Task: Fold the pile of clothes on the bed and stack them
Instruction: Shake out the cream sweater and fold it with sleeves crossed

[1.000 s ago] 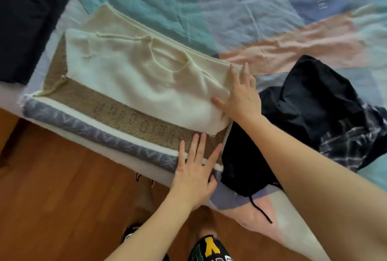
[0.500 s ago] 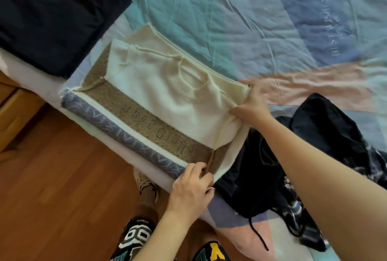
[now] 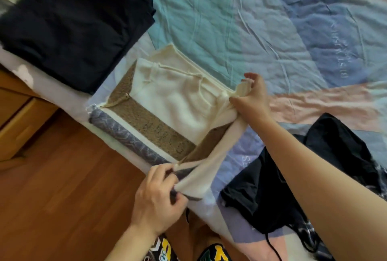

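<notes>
Hands' grip: left hand (image 3: 156, 200) and right hand (image 3: 252, 96) each pinching soft cream knit garment (image 3: 178, 101), rumpled pastel bedspread (image 3: 240, 20)

Two bare forearms, no sleeves in view, no watch or rings seen. Left hand (image 3: 156, 199) and right hand (image 3: 252, 98) bare too. Below left hand: dark shorts (image 3: 165, 250) with big letter/number print in yellow, white, green, partly cut off by frame edge. Bare legs between the printed parts, blurred. Footwear can't be told.
</notes>
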